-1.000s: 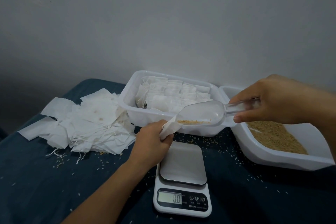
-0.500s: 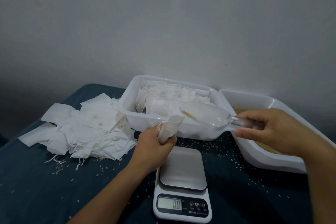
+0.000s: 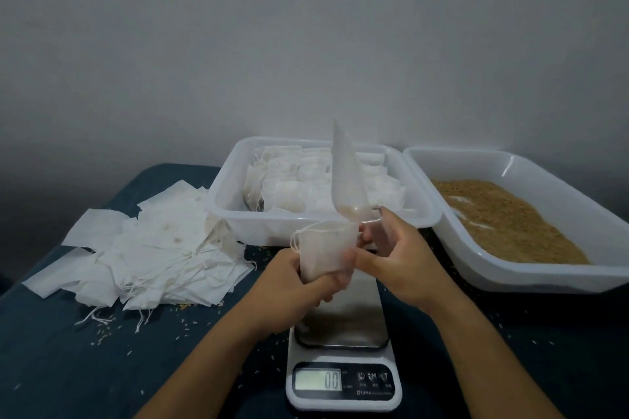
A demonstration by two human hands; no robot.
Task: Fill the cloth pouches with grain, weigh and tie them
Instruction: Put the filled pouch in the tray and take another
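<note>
Standing upright, the scoop (image 3: pixel 347 177) points skyward in the right hand (image 3: pixel 398 258)'s grip; left hand (image 3: pixel 289 286) clasps the pouch (image 3: pixel 323 252).

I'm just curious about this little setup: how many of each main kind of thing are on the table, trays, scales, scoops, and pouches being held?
White trays: 2
Kitchen scale: 1
Clear scoop: 1
Pouch in hand: 1
Total: 5. The flat pouches in the pile and those in the tray are too many to count.
</note>
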